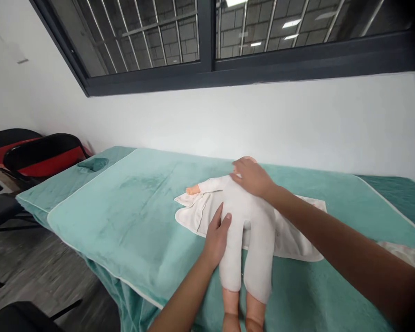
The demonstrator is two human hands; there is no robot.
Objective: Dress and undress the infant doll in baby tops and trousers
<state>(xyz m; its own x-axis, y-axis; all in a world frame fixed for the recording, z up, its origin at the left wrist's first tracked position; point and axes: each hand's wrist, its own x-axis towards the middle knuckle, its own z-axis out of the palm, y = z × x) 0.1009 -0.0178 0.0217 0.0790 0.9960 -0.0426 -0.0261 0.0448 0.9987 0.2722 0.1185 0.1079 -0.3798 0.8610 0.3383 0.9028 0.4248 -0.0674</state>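
Observation:
A baby doll (248, 207) with a white cloth body lies on its back, its feet towards me. A white garment (197, 214) is spread out beneath it. My left hand (217, 240) holds the doll's side at the hip, thumb on top of the thigh. Across the doll's neck and upper chest lies my right hand (254, 177), its fingers bent over the neck and hiding most of the head. One doll arm stretches out to the left over the garment; the other is hidden behind my right forearm.
The bed has a green plush cover (141, 198), with a face hole (93, 164) at its left end. Another pale cloth (406, 253) lies at the right edge. Black and red chairs (51, 157) stand at left. A white wall (228, 120) and barred window (207, 41) are behind.

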